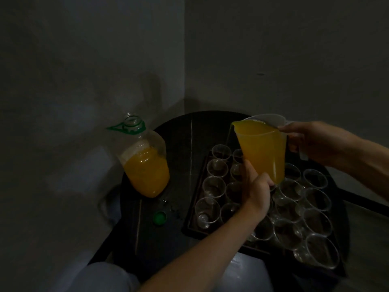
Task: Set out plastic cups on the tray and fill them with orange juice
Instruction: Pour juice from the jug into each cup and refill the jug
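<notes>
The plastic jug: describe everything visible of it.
The plastic jug is translucent and tapers toward its base, with a spout and a side handle. It is nearly full of orange juice and tilted, spout to the left, held in the air above the cups on the tray. The right hand grips its handle; the left hand holds its base.

We are wearing pale grey cloth trousers (105, 277) and showing bare forearms (200, 256) above left hand (255, 192) and right hand (311, 142).
</notes>
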The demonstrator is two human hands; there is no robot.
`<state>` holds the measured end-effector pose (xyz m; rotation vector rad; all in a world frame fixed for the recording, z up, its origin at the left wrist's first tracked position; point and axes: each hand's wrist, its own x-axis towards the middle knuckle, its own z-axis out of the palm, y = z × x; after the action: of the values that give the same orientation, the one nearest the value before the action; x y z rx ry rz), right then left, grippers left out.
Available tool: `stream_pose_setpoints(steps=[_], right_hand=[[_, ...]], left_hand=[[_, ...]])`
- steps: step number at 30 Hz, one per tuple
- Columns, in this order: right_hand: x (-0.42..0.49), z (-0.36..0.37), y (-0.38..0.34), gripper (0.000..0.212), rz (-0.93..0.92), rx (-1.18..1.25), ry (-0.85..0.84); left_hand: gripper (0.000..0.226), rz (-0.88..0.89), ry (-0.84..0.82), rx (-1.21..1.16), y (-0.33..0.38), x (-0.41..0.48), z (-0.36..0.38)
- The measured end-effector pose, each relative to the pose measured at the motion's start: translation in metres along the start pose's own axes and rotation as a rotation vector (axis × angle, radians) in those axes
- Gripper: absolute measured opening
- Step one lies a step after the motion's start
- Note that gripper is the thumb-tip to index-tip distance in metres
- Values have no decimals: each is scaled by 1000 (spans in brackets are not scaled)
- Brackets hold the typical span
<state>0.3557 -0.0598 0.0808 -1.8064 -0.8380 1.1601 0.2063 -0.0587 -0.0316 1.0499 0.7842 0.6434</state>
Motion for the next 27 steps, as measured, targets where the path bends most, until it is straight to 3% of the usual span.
stream_pose_setpoints(steps=[4,11,15,19,27], right_hand=[[2,-1,-3,30,32,-20,4],[0,4,-3,45,44,-8,38],[-2,4,-6,28,46,-10,24],[-4,3,-8,40,57,4,13],[-2,2,-9,22,79,-2,21]], left_hand=[[102,4,11,-20,-2,0,2],[100,-3,4,-17,-6,-1,1],[101,-9,6,-7,-6,0,2],[103,-20,-4,-29,-3,-1,4],[103,-19,-20,-66,-3,-3,7]])
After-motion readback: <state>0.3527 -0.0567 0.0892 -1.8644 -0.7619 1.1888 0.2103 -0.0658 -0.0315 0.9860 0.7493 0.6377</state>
